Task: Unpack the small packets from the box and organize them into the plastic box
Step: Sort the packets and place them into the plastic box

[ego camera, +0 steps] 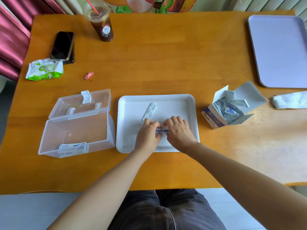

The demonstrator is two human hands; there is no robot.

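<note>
Over the white tray (182,100) my left hand (147,135) and my right hand (179,130) hold a small stack of packets (162,130) between them, each gripping one end. One loose packet (150,111) lies on the tray just beyond my fingers. The open cardboard box (227,112), full of packets, stands to the right of the tray. Left of the tray sits the clear plastic box (78,130) with its lid folded back. A bundle of packets (73,148) leans against its near wall.
On the orange table are a lilac tray (279,50) at the far right, a white cloth (289,102), an iced drink cup (101,22), a black phone (63,45), a green wipes pack (44,69) and a pink wrapper scrap (88,75).
</note>
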